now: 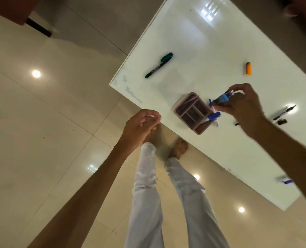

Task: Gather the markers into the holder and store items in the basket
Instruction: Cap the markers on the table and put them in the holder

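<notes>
A pink compartment holder (193, 112) stands near the front edge of the white glossy table (211, 51). My right hand (245, 104) is just right of the holder, closed on a bundle of markers (222, 98) with blue and black parts, their tips pointing at the holder. A blue-capped marker (214, 116) lies at the holder's right side. My left hand (141, 126) hovers off the table's front edge, fingers loosely curled, nothing in it. A green marker (159, 65) lies far left on the table. A black marker (283, 111) lies at the right.
An orange eraser-like block (248, 68) lies at the back of the table. A small blue item (286, 181) sits near the table's right front corner. My legs and bare feet (179, 149) stand on the glossy tiled floor (41, 122) beside the table edge.
</notes>
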